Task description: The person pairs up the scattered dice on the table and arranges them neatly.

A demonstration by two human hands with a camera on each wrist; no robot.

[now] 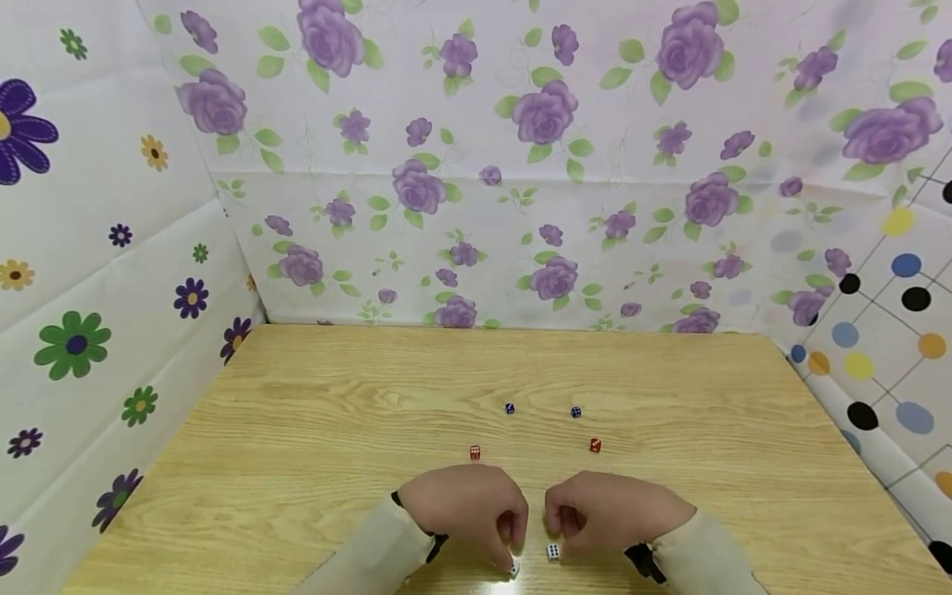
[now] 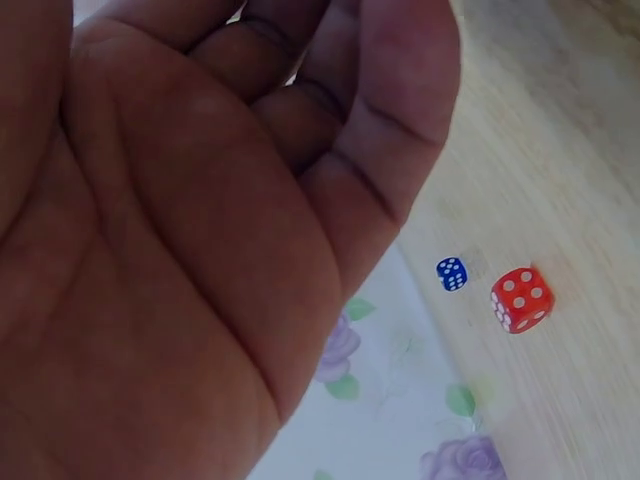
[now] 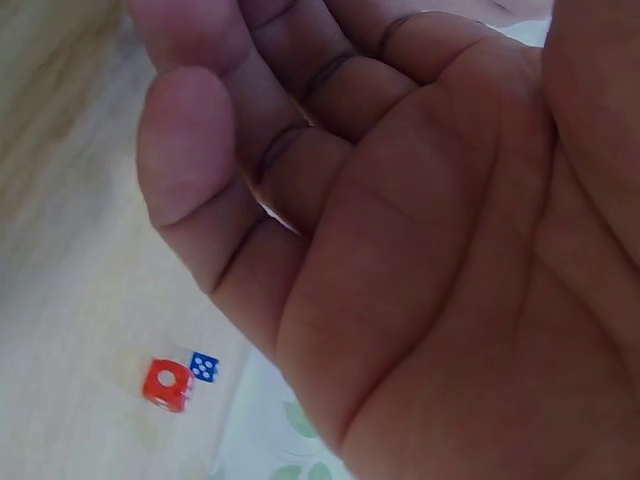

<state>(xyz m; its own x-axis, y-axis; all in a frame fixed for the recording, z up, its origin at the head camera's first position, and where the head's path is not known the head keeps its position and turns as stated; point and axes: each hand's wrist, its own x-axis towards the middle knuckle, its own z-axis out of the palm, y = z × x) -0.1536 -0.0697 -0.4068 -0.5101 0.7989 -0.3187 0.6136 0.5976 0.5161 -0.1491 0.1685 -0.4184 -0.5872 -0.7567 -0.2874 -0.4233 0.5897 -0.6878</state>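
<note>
In the head view my left hand (image 1: 472,506) is low over the front of the table, thumb and index finger bent down to a white die (image 1: 515,568) that the thumb partly covers. Mirroring it, my right hand (image 1: 611,506) has its thumb and index tip right at another white die (image 1: 553,552), six black pips facing up. Each hand pinches at its die. Both wrist views show the left palm (image 2: 190,260) and the right palm (image 3: 420,270) with curled fingers; the white dice are hidden there.
Beyond the hands lie two red dice (image 1: 475,452) (image 1: 596,445), and farther back two blue dice (image 1: 509,408) (image 1: 576,411). The wooden table (image 1: 335,380) meets a flowered cloth wall (image 1: 476,207) at the back, with patterned cloths at both sides.
</note>
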